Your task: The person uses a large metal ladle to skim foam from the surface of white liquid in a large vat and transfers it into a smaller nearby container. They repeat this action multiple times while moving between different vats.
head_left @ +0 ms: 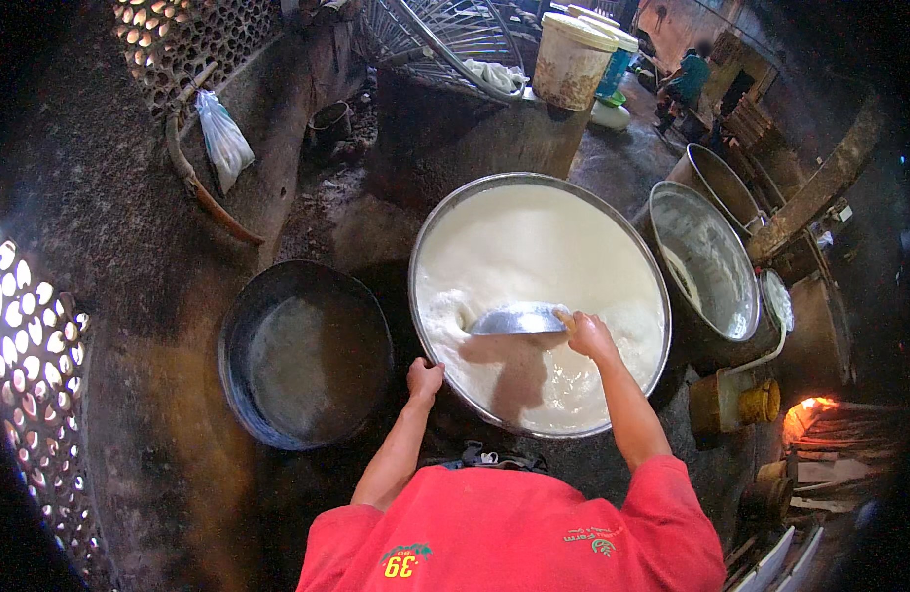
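Observation:
A wide metal vat (pixel 424 237) holds foamy white liquid (pixel 534 247). My right hand (pixel 585 333) grips the rim of a shallow metal bowl (pixel 517 320) that dips into the white liquid near the vat's middle. My left hand (pixel 424 379) rests closed on the vat's near-left rim. Both forearms come up from my red shirt at the bottom.
A dark round pan (pixel 305 353) with a little liquid sits left of the vat. Two metal drums (pixel 706 259) stand to the right, a fire (pixel 815 405) burns at lower right. White buckets (pixel 571 59) stand at the back; a person crouches far behind them.

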Tool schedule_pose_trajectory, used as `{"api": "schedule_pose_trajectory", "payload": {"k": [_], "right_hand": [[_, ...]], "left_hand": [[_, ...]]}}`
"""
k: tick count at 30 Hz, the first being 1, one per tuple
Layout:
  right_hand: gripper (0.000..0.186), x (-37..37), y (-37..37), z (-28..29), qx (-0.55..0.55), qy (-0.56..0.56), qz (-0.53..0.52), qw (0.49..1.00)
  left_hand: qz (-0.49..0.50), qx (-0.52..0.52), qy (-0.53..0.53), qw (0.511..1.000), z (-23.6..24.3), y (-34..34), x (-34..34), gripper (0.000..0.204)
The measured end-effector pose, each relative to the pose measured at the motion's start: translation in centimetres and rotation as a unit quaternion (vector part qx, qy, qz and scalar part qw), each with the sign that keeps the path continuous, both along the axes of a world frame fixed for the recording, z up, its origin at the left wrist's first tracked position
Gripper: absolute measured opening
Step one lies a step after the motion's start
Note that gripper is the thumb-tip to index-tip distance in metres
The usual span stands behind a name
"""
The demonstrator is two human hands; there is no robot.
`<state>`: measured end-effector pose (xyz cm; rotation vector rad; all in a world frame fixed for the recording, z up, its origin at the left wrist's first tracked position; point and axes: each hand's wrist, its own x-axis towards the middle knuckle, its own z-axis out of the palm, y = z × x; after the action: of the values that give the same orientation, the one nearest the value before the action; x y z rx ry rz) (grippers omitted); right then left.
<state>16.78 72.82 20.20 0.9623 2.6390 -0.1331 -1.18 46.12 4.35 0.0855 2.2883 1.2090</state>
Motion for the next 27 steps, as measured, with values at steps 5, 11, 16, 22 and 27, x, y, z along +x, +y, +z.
{"api": "schedule_pose_trajectory", "payload": {"k": [5,11,16,22,27], "right_hand": [[0.054,6.8,1.7,-5.0,0.009,-0.003,0.009,1.0],[0.046,13.5,1.7,-3.9,-0.052,0.027,-0.107,0.993],[0.042,20.4,2.9,-1.5,-0.052,0.051,-0.154,0.985],[0.046,25.6,6.1,4.5,-0.047,0.07,-0.137,0.987],[0.052,26.8,9.3,9.0,-0.068,0.197,-0.125,0.97]], "left_hand": [[0.0,0.001,-0.019,1.0,-0.8,0.2,-0.2,0.031],[0.02,0.022,-0.032,0.999,-1.9,0.3,-0.2,0.029],[0.034,0.002,-0.041,0.999,-1.0,0.4,0.0,0.03],[0.053,-0.028,-0.058,0.997,-3.3,0.1,-0.5,0.031],[0.09,-0.01,-0.048,0.995,-2.9,0.7,0.1,0.03]]}}
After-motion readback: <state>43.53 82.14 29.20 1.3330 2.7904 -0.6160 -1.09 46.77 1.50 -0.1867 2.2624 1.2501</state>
